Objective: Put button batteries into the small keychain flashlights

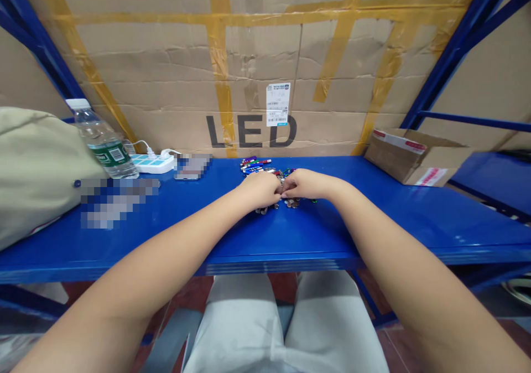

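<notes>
A heap of small metal key rings and keychains (282, 196) lies in the middle of the blue steel shelf (373, 221). Several slim coloured mini flashlights (255, 165) poke out at its far side. My left hand (259, 189) and my right hand (305, 184) rest over the heap, their fingertips meeting above it. The hands hide most of the heap. I cannot tell whether either hand holds a ring.
On the left are a beige fabric bag (37, 174), a pixelated item (116, 201), a water bottle (105, 140), a white-and-blue power strip (153, 164) and a pixelated flat object (188, 166). A small cardboard box (415, 157) sits at right, before a taped carton printed LED (251, 131).
</notes>
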{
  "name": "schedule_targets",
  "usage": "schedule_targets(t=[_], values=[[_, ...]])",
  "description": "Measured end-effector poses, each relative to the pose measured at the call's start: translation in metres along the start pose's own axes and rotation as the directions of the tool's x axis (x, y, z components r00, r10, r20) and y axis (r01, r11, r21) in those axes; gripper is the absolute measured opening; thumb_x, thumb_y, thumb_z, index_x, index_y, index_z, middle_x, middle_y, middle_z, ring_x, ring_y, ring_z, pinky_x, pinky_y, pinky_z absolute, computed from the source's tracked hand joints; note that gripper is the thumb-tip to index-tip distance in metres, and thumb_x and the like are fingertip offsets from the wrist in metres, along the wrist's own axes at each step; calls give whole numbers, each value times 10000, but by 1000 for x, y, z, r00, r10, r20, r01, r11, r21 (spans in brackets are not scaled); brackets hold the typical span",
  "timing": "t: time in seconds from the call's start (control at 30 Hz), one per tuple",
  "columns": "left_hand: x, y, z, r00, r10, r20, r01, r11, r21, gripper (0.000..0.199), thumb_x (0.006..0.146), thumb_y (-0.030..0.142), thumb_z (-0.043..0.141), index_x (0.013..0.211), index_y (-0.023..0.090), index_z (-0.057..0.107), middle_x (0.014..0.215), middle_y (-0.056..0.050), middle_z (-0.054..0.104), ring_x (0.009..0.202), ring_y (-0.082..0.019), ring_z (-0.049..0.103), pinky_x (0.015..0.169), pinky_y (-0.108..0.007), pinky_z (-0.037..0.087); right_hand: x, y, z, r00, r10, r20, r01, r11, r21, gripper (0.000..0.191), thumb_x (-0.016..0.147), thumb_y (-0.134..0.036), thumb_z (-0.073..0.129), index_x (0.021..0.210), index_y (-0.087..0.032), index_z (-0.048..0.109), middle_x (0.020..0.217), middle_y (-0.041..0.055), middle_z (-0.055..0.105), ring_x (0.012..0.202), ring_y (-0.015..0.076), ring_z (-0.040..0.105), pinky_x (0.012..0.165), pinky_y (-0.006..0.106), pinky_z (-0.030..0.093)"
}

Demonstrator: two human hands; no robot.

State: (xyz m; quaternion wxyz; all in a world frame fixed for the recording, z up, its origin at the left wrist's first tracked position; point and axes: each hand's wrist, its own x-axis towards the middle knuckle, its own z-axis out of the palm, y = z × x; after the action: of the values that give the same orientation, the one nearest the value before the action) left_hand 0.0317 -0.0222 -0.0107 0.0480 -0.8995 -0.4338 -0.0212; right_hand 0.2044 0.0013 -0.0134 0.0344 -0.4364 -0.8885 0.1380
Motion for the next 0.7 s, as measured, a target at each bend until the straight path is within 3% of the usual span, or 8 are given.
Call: schedule_targets(t=[0.27, 0.57, 0.7], values=[[4, -3, 0, 999, 38, -2, -38, 999, 25, 201, 824, 357, 577, 824, 237, 737, 776, -36, 703, 718, -198, 617, 591, -274, 380, 0, -3, 0, 1000, 16, -10, -16, 1000, 3, 194, 751, -307, 557, 782, -187, 707, 674, 1, 649, 588, 123, 513, 535, 240, 351], [1, 3, -5, 990, 138, -9, -136, 985, 108, 187, 778, 249, 565, 806, 169, 732, 788, -87, 697, 732, -219, 615, 617, -294, 398, -2, -4, -1, 1000, 7, -7, -7, 1000, 4, 189, 756, -272, 535, 778, -186, 701, 666, 0, 638, 585, 124, 498, 538, 246, 346], [1, 1, -5, 988, 150, -16, -147, 980, 132, 243, 829, 244, 496, 794, 152, 719, 784, -94, 692, 702, -205, 610, 629, -296, 408, -1, -1, -1, 1000, -8, -15, 8, 1000, -1, 196, 773, -293, 526, 763, -185, 690, 669, 0, 622, 588, 123, 482, 543, 250, 337]])
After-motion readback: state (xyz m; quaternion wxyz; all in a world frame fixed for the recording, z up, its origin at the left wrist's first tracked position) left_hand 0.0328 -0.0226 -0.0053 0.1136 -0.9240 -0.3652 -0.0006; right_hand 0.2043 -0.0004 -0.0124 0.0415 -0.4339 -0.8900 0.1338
